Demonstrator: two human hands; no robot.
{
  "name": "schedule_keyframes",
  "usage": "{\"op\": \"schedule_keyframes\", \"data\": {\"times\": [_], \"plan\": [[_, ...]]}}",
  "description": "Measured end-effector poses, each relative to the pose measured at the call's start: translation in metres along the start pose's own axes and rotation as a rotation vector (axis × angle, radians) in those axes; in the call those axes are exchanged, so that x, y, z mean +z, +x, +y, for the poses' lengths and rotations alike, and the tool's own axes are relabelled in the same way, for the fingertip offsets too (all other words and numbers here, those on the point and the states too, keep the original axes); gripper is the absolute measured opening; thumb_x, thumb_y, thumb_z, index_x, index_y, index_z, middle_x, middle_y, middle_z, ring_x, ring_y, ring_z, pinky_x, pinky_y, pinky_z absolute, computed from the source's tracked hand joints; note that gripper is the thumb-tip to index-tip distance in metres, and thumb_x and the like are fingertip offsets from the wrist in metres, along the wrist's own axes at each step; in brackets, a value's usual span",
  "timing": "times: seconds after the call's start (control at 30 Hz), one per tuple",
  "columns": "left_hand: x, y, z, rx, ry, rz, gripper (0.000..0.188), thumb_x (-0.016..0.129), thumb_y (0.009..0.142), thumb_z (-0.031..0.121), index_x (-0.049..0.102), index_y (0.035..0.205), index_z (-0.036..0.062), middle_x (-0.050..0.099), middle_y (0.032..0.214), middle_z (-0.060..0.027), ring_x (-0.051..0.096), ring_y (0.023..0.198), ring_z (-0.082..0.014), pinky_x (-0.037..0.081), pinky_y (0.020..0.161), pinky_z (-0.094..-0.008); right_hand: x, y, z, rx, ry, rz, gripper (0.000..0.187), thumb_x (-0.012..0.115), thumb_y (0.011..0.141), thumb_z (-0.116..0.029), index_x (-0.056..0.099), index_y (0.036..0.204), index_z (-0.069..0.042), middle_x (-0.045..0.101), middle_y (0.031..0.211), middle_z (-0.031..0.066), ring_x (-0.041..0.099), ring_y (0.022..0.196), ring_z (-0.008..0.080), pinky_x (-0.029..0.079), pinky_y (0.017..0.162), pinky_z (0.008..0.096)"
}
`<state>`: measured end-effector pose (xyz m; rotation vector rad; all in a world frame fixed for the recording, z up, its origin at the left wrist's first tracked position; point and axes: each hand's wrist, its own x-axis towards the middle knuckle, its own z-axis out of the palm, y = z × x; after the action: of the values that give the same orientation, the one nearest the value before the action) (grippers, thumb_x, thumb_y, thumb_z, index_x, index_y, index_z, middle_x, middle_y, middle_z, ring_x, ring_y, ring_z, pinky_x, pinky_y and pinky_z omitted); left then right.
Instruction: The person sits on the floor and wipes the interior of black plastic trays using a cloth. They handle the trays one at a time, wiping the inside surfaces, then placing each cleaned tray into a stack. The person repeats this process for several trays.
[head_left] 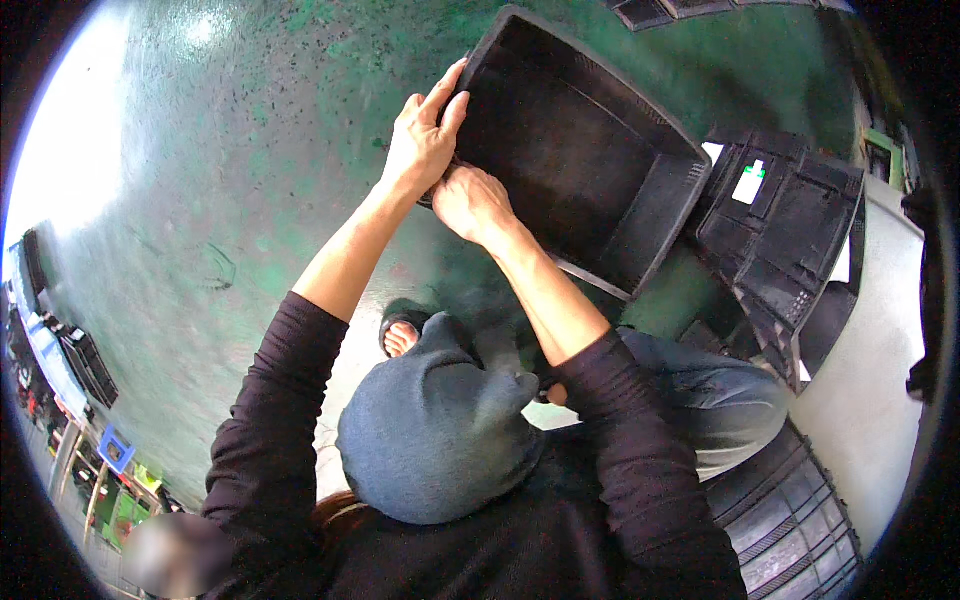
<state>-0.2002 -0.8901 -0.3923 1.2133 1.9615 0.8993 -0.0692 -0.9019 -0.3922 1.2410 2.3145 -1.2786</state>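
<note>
Fingers of your left hand (pixel 422 145) clamped on black bin (pixel 570 140), 9 o'clock side; your right hand (pixel 475 203) curled at 8 o'clock, grip indiscernible.

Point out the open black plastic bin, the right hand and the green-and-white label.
Open black plastic bin (pixel 565 140): head view, on its bare interior.
Right hand (pixel 472 203): head view, on its back.
Green-and-white label (pixel 748 184): head view, on its white part.

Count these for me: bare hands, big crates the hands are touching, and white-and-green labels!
Bare hands: 2, the left hand and the right hand
Big black crate: 1
White-and-green label: 1
Total: 4
</note>
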Motion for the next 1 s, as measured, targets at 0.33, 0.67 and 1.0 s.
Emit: {"op": "schedule_keyframes", "data": {"times": [0.33, 0.67, 1.0], "plan": [[0.001, 0.002, -0.014, -0.193, -0.355, -0.123, 0.048, 0.053, 0.092, 0.037, 0.044, 0.137, 0.0240, 0.058, 0.113, -0.0139, 0.056, 0.103, -0.0241, 0.041, 0.093, -0.0328, -0.007, -0.113, 0.086, 0.223, -0.186, 0.455, 0.024, 0.051, 0.087, -0.025, 0.062, 0.093, -0.005, 0.063, 0.091, 0.0144, 0.061, 0.082, 0.0344, 0.049, 0.071, 0.0442], [-0.016, 0.005, -0.038, -0.494, -1.296, -0.532, 0.054, 0.017, 0.101, 0.042, 0.040, 0.139, 0.0121, 0.057, 0.123, -0.0059, 0.056, 0.104, -0.0174, 0.043, 0.095, -0.0319, -0.066, 0.063, -0.021, 0.178, -0.286, 0.828, 0.018, 0.054, 0.088, -0.027, 0.052, 0.081, -0.011, 0.058, 0.077, 0.0097, 0.060, 0.074, 0.0292, 0.048, 0.060, 0.0436], [0.001, -0.001, -0.059, -0.568, -1.212, -0.460, 0.030, 0.050, 0.094, 0.021, 0.059, 0.121, 0.0114, 0.063, 0.098, 0.0039, 0.056, 0.087, -0.0065, 0.046, 0.073, -0.0241, -0.008, 0.023, -0.046, -0.392, -0.314, 0.897, 0.026, 0.062, 0.085, -0.025, 0.060, 0.100, -0.004, 0.059, 0.082, 0.0131, 0.062, 0.072, 0.0307, 0.050, 0.062, 0.0392]]}}
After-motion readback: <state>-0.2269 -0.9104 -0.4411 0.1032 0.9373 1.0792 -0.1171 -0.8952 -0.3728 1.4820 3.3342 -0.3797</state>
